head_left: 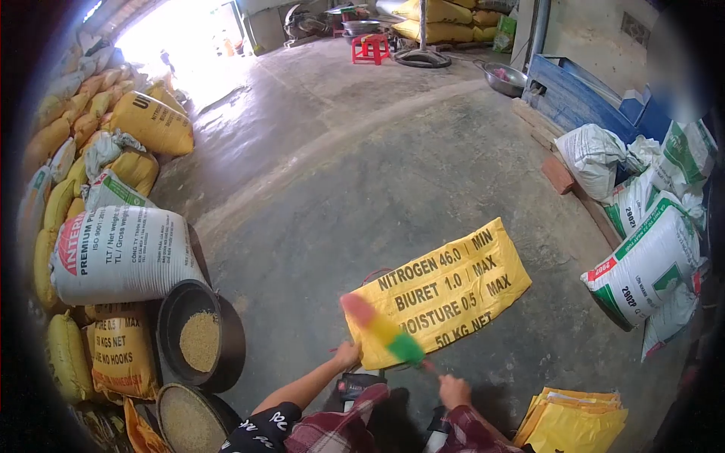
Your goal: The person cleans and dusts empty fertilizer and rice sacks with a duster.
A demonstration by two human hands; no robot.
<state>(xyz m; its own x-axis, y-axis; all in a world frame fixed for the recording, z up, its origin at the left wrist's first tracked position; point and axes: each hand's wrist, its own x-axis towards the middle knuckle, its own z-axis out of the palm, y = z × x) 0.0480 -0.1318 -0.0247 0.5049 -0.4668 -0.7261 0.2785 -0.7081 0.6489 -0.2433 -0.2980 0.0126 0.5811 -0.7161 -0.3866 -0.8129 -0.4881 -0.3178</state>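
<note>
A flattened yellow woven sack with black print lies on the concrete floor in front of me. My left hand is closed on its near left corner. In my right hand is the handle of a duster with a fluffy red, yellow and green head. The head is blurred and overlaps the lower left part of the sack, covering some of its lettering. A thin red cord shows at the sack's far left edge.
Folded yellow sacks lie at my right. Two dark tubs of grain, one tilted and one upright, stand left beside a full white sack and piled sacks. More white sacks and a brick are on the right.
</note>
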